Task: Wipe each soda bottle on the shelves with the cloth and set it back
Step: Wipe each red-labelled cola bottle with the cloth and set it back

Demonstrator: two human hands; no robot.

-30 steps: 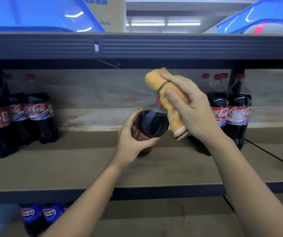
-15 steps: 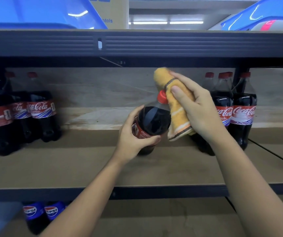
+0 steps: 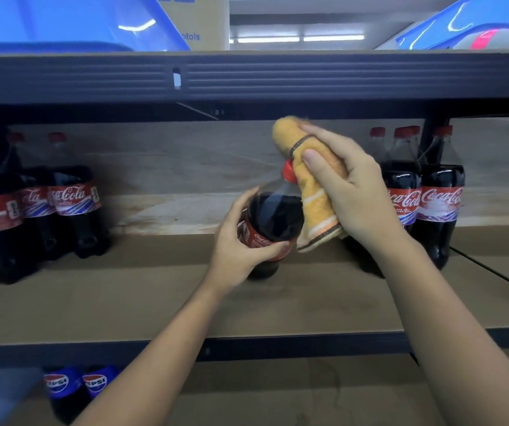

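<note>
**shelfwatcher:** So the Coke bottle [image 3: 273, 221] is held out over the middle shelf [image 3: 154, 302], tipped so its long axis leans up and to the right, red cap [image 3: 289, 171] highest. The left hand [image 3: 240, 244] wraps around the label band lower down.

**dustycap:** And the cloth [image 3: 311, 186]? Looks bunched in the right hand [image 3: 351, 192], fingers curled around it, pressed along the neck and the right side of the shoulder.

**shelfwatcher:** Yep, so the right hand's nearer the cap end. My guess is any stroke runs down that tilted axis toward the left hand's grip. The other Coke bottles [image 3: 425, 204] stand just behind it.
</note>
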